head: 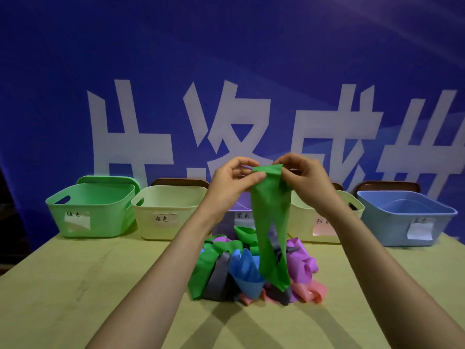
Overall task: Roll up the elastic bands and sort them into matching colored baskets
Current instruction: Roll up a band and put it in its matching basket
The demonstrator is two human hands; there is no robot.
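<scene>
While both hands pinch the green band's top edge, it hangs straight, ready for rolling.

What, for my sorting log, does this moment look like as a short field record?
left hand: pinches the top edge of the green band
right hand: pinches the same edge
green band: hangs unrolled above the pile
pile: mixed green, grey, blue, purple and pink bands on the table
green basket: far left of the basket row, no band visible inside
</scene>
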